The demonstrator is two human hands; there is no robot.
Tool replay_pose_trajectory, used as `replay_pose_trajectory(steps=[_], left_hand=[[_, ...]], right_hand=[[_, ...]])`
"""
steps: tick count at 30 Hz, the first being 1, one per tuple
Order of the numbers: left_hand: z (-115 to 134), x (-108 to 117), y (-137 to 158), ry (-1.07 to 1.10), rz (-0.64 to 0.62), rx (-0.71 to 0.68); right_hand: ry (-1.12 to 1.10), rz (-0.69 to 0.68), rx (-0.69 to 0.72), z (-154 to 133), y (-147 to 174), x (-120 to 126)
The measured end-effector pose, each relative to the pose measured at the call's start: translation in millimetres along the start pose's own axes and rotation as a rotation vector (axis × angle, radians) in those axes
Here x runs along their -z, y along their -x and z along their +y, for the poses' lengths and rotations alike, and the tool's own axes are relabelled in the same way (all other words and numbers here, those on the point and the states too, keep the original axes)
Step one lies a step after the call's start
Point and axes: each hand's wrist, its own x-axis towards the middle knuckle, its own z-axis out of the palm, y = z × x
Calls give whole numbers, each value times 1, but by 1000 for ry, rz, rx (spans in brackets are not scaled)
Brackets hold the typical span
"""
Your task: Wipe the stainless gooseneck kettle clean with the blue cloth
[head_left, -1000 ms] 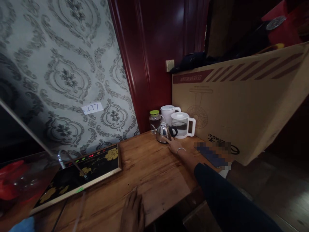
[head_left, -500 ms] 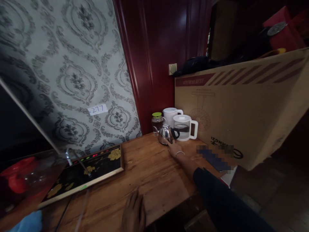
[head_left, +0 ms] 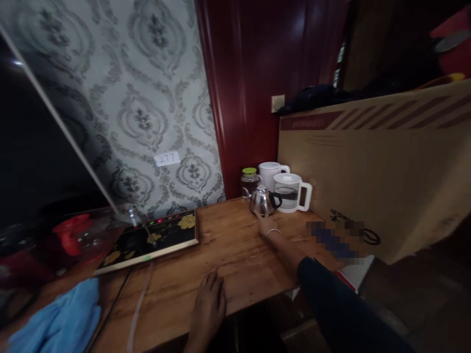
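Observation:
My left hand [head_left: 208, 299] lies palm down on the front edge of the wooden tabletop [head_left: 228, 250], fingers stretched out, holding nothing. My right hand [head_left: 265, 224], with a bracelet at the wrist, reaches out to a small steel kettle [head_left: 261, 201] with a black handle. Its fingertips are at the kettle's lower front and seem to touch it; nothing shows gripped in them. Behind the kettle stand a glass jug with a green lid [head_left: 249, 183], a white pitcher [head_left: 270, 171] and a clear pot with a white lid and handle [head_left: 287, 193].
A large cardboard box [head_left: 353, 181] rises on the right. To the left lie a black tea stove panel with gold flowers [head_left: 167, 233] and a bent spout, a blue cloth [head_left: 62, 314] and a red-topped glass vessel [head_left: 75, 235]. Cords cross the tabletop's left part.
The view has turned a little to the left, so the scene shifts rightward and more of the blue cloth shows. My right hand stays by the kettle, my left on the table.

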Motion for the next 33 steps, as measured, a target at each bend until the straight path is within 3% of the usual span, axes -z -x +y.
replay_pose_trajectory(steps=[5, 8, 12, 17, 20, 23, 25, 29, 33], left_hand=[[29, 13, 2, 63, -78, 86], [38, 18, 2, 102, -94, 111], [39, 18, 10, 108, -110, 95], [25, 25, 26, 312, -179, 146], [-8, 58, 33, 425, -107, 300], [-63, 109, 37, 239, 165, 499], [-104, 144, 43, 13, 264, 635], [-171, 187, 64, -356, 192, 987], [-203, 187, 85, -386, -57, 1053]], right_hand=[[-61, -74, 217, -55, 28, -32], [-147, -28, 284, -78, 45, -64], [-78, 2, 381, -86, 62, -100], [-9, 80, 410, -77, 69, -115], [-4, 74, 425, -72, 68, -113], [-11, 69, 431, -69, 68, -112], [-29, 79, 439, -66, 67, -114], [-93, 127, 457, -61, 65, -122], [-143, 141, 477, -54, 63, -130]])
